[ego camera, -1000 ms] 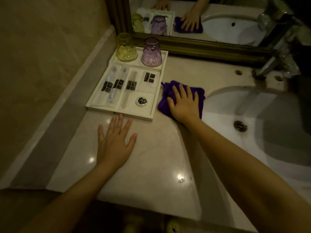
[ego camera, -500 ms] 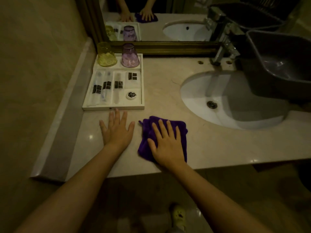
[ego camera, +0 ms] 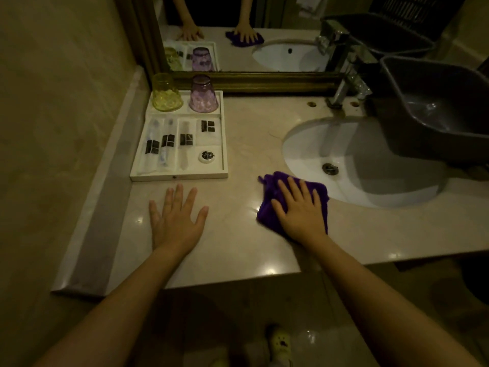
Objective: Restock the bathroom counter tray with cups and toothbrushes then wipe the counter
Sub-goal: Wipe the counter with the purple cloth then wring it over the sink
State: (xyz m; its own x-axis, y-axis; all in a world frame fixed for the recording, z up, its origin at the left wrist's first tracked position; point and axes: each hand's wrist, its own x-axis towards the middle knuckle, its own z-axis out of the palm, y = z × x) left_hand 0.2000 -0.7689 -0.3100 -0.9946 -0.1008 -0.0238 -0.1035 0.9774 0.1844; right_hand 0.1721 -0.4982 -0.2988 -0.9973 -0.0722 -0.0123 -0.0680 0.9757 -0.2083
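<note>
A white tray sits on the marble counter at the back left. It holds an upturned yellow cup, an upturned purple cup, several wrapped toothbrushes and a small round lidded item. My left hand lies flat on the counter just in front of the tray, fingers spread, holding nothing. My right hand presses flat on a purple cloth at the sink's front left rim.
The white sink basin with its drain lies to the right, a chrome tap behind it. A dark plastic tub overhangs the basin at right. A framed mirror runs along the back. The counter's front edge is near my forearms.
My right hand has slid the purple cloth to the right, away from my left hand and up to the sink's rim. My left hand has stayed flat in front of the tray.
</note>
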